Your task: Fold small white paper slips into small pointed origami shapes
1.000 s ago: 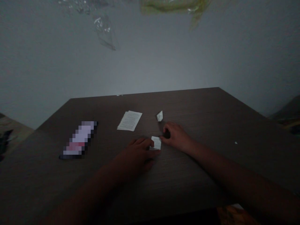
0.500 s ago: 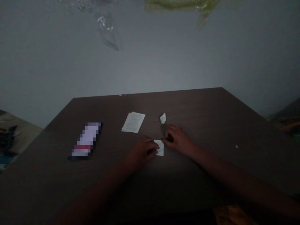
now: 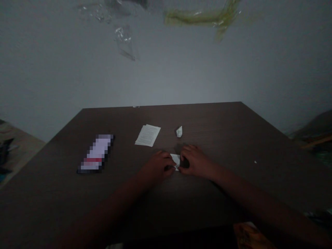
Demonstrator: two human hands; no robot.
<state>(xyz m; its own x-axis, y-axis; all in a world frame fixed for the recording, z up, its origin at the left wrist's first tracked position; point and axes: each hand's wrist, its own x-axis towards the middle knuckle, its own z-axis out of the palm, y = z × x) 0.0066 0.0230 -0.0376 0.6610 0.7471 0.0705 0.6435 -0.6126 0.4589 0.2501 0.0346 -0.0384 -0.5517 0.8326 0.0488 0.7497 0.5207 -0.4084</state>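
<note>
A small piece of printed paper (image 3: 175, 158) lies on the dark table between my two hands. My left hand (image 3: 161, 164) has its fingers curled onto the paper's left side, with thumb and fingertips at its edge. From the other side, my right hand (image 3: 193, 160) grips the paper's lower right edge, thumb and fingers bent in. The hands partly cover the paper. Just beyond them stands a small folded white paper piece (image 3: 179, 131). Up and to the left lies a short stack of printed paper sheets (image 3: 148, 135).
A phone (image 3: 95, 154) with a blurred-out screen lies at the left of the table (image 3: 220, 128). A tiny white scrap (image 3: 255, 162) is off to the right. The wall (image 3: 186, 72) rises behind the table's far edge, with yellow tape (image 3: 194, 18) on it.
My right hand has moved down along the paper's right side, from its upper right corner to its lower right edge. My left hand stays on the left side. The view has tilted slightly up.
</note>
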